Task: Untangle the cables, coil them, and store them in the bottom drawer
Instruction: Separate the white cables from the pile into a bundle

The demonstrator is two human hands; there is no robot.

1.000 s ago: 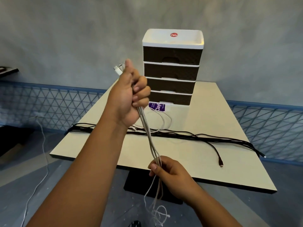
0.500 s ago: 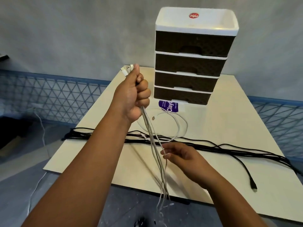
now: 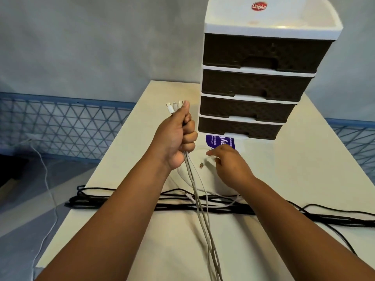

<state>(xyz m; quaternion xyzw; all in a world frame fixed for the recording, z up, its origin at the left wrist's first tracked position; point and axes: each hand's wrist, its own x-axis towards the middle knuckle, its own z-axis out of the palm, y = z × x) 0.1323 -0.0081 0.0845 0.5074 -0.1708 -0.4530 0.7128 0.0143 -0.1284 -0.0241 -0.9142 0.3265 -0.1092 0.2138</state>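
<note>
1. White and pale grey cables [image 3: 199, 216] run in a bunch from the left hand [image 3: 176, 139], which is clenched round them in a fist with the thumb up; their plugs [image 3: 174, 105] stick out above the thumb, and the strands drop toward 6 o'clock, off the bottom edge of the view.
2. Reaching toward 12 o'clock, the right hand [image 3: 228, 165] has its fingers curled over a loose white cable [image 3: 205, 191] that lies on the table [image 3: 274, 179] in front of the drawer unit; whether the fingertips actually pinch the strand cannot be told.
3. Just at 9 o'clock of that hand a small metal plug [image 3: 201, 165] lies on the tabletop, between the two hands.
4. Black cables [image 3: 314, 217] stretch straight across the table from 9 o'clock to 3 o'clock, passing under both forearms; the pale bunch crosses over them.
5. At 1 o'clock of the hands stands a drawer unit [image 3: 261, 78] with a white frame and four dark brown drawers, all pushed in; the bottom drawer [image 3: 239, 127] is closed.
6. A purple label [image 3: 220, 141] lies on the table at the foot of the unit, partly hidden by the right hand.
7. At 9 o'clock a thin white cord [image 3: 47, 185] trails across the grey floor, in front of a blue lattice band [image 3: 67, 126] along the wall.
</note>
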